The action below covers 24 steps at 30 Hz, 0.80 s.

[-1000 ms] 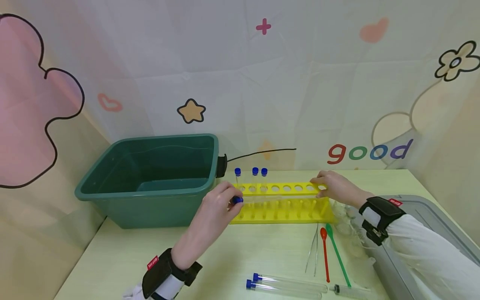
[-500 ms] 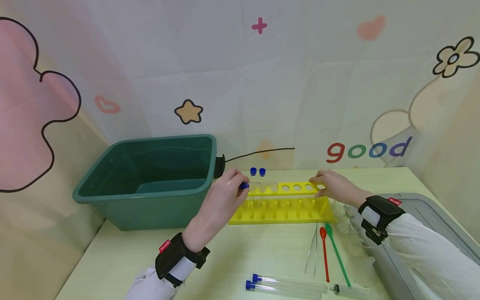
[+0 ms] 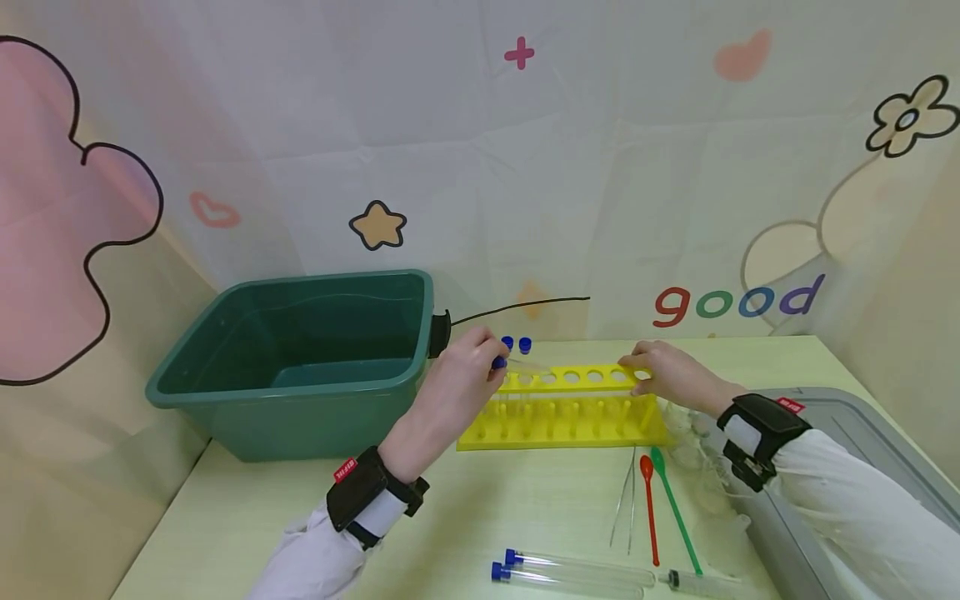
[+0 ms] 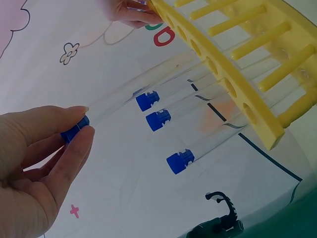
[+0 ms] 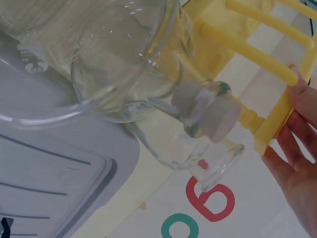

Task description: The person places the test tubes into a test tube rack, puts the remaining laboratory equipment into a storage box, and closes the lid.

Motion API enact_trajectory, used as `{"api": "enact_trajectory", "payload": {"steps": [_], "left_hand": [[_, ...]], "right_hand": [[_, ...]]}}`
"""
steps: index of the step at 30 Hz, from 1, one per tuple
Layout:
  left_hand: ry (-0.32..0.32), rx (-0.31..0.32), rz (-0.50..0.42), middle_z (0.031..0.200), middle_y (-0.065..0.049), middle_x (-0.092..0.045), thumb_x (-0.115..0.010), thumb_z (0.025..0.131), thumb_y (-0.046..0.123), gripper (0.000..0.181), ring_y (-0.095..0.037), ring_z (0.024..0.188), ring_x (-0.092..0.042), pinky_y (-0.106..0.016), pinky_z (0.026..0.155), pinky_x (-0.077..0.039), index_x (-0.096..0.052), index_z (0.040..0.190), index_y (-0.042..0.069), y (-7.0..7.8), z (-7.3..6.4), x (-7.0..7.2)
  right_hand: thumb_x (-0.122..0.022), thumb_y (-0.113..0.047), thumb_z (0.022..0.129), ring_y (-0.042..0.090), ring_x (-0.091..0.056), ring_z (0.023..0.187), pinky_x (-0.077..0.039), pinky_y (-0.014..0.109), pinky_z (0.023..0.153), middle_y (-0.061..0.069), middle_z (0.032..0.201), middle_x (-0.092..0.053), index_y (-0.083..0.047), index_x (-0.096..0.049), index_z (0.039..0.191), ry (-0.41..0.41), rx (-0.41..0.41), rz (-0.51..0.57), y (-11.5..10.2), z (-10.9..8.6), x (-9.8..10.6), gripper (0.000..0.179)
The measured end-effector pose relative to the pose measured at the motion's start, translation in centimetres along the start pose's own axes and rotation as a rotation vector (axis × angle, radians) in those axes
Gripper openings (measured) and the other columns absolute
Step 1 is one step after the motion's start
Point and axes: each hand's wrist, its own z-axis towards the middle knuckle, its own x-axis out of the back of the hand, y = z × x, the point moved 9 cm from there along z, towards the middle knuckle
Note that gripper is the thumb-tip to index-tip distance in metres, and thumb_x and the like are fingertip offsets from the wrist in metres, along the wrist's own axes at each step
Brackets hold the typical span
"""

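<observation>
My left hand (image 3: 457, 383) pinches the blue cap of a clear test tube (image 4: 133, 87) between thumb and fingers. That tube slants over the yellow test tube rack (image 3: 562, 435), its lower end at the top bar; I cannot tell whether it has entered a hole. Three other tubes stand in the rack, and the left wrist view shows their blue caps, including the nearest cap (image 4: 179, 161). My right hand (image 3: 675, 375) grips the right end of the rack's top bar, thumb on one side and fingers on the other.
A green basin (image 3: 300, 417) stands left of the rack. Clear glass flasks (image 5: 133, 64) and a grey tray (image 3: 840, 417) are at right. In front lie tweezers (image 3: 631, 500), a red spoon (image 3: 650, 508), a green spoon (image 3: 677, 512), two capped tubes (image 3: 577, 571) and a syringe (image 3: 705, 583).
My left hand has moved right and farther back, lifting the held tube from in front of the rack to above its top bar. The right hand has stayed on the rack's end.
</observation>
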Motion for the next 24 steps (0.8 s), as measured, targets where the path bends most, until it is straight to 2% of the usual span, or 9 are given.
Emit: {"api": "enact_trajectory", "payload": {"steps": [12,19,24], "left_hand": [[-0.035,0.001,-0.003,0.086,-0.009,-0.054,-0.07,0.075,-0.002,0.02,-0.017,0.073,-0.051,-0.019,0.069,-0.046,-0.066,0.095,-0.001,-0.3,0.9,-0.6],[-0.033,-0.005,-0.091,0.09,-0.009,-0.055,-0.069,0.076,-0.002,0.021,-0.017,0.077,-0.053,-0.018,0.07,-0.045,-0.063,0.096,-0.001,-0.5,1.9,-1.0],[-0.053,0.024,-0.121,0.093,-0.008,-0.056,-0.067,0.08,0.002,0.025,-0.016,0.078,-0.053,-0.017,0.072,-0.044,-0.06,0.103,0.001,-0.8,2.9,-1.8]], "right_hand": [[-0.075,-0.004,0.069,0.026,-0.05,0.079,-0.046,0.036,0.071,0.008,0.089,-0.055,0.005,-0.063,0.107,-0.015,-0.039,0.008,0.2,0.1,0.0,0.042],[-0.075,-0.004,0.069,0.026,-0.05,0.08,-0.046,0.037,0.073,0.008,0.09,-0.055,0.005,-0.063,0.108,-0.01,-0.057,0.012,0.2,0.0,0.0,0.042],[-0.075,-0.004,0.069,0.026,-0.05,0.08,-0.046,0.037,0.072,0.008,0.089,-0.055,0.005,-0.063,0.108,-0.014,-0.052,0.014,0.1,-0.1,-0.1,0.042]]}}
